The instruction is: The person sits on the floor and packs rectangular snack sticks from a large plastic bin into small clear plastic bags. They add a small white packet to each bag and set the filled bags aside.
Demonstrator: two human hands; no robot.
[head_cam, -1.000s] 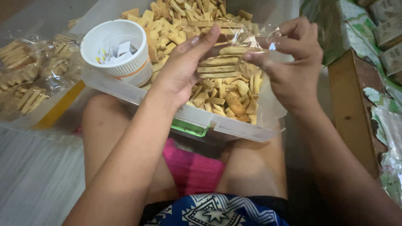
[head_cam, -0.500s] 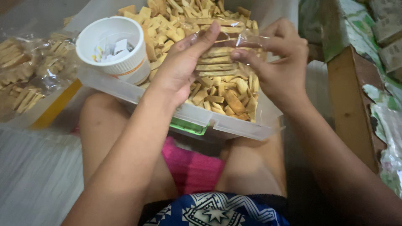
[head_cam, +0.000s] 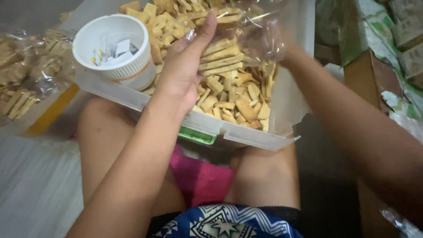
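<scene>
My left hand (head_cam: 184, 72) holds up a small clear plastic bag (head_cam: 240, 26) with a few flat stick crackers (head_cam: 220, 58) stacked inside, over a clear plastic bin (head_cam: 246, 136) full of loose tan crackers (head_cam: 240, 103) that rests on my legs. My right hand (head_cam: 274, 46) reaches into the bin behind the bag. It is blurred and mostly hidden by the plastic, so its fingers cannot be made out.
A white cup (head_cam: 115, 48) with small paper slips stands in the bin's left corner. Filled cracker bags (head_cam: 22, 83) lie at the far left. A brown box edge (head_cam: 370, 79) and green-and-white packets (head_cam: 410, 44) are on the right.
My right hand let go of the bag's front and moved up behind it into the bin. My left hand lifted the bag slightly up and left.
</scene>
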